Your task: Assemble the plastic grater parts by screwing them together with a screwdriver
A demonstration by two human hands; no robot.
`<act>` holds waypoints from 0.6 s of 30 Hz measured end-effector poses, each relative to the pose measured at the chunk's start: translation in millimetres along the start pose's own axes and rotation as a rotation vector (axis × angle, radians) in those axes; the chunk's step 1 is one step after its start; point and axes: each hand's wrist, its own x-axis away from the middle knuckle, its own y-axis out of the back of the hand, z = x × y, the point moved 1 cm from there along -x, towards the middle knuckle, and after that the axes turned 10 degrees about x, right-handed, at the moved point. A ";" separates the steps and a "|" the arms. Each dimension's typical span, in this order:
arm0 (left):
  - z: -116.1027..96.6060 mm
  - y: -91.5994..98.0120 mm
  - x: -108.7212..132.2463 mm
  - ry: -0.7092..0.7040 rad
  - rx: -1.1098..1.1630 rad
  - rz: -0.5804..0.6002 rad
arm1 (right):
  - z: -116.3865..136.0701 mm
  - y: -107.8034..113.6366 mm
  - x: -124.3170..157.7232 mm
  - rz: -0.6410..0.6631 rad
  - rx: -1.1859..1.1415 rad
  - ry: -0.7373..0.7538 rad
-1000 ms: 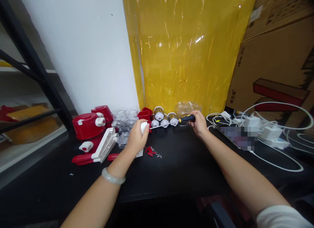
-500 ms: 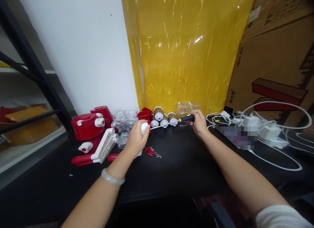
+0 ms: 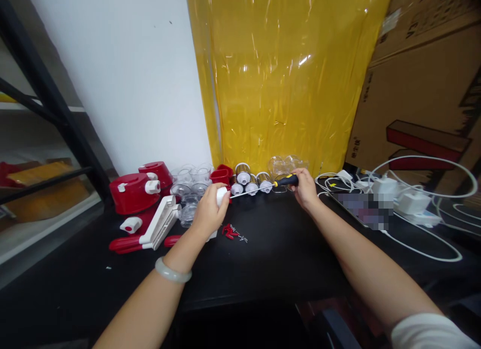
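Observation:
My left hand [image 3: 211,208] is closed around a small white plastic part [image 3: 222,196], held up over the table. In my right hand [image 3: 305,188] is the black and yellow handle of a screwdriver [image 3: 287,180], fingers wrapped round its end. The long shaft points left, and its tip reaches the white part; whether it sits in a screw I cannot tell. Below the left hand lie small red parts [image 3: 229,232] and several loose screws [image 3: 244,239]. Behind the shaft stand metal grater drums [image 3: 264,182] with white ends.
Red and white grater housings [image 3: 131,193] and a white handle arm [image 3: 161,223] lie at left, beside clear plastic cups [image 3: 193,176]. A red hopper [image 3: 221,174] stands at the back. White cables [image 3: 424,238], chargers and a tablet [image 3: 349,208] lie at right, before a cardboard box [image 3: 424,98].

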 end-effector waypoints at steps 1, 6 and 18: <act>0.3 0.0 0.0 -0.002 0.000 0.000 | 0.3 -0.6 0.0 0.000 -0.016 0.000; 0.8 0.7 -0.2 -0.012 -0.002 -0.008 | 3.6 -3.0 0.5 0.011 -0.107 -0.010; -1.4 0.5 -0.5 -0.034 0.002 0.007 | 2.8 1.3 1.5 0.019 -0.004 -0.050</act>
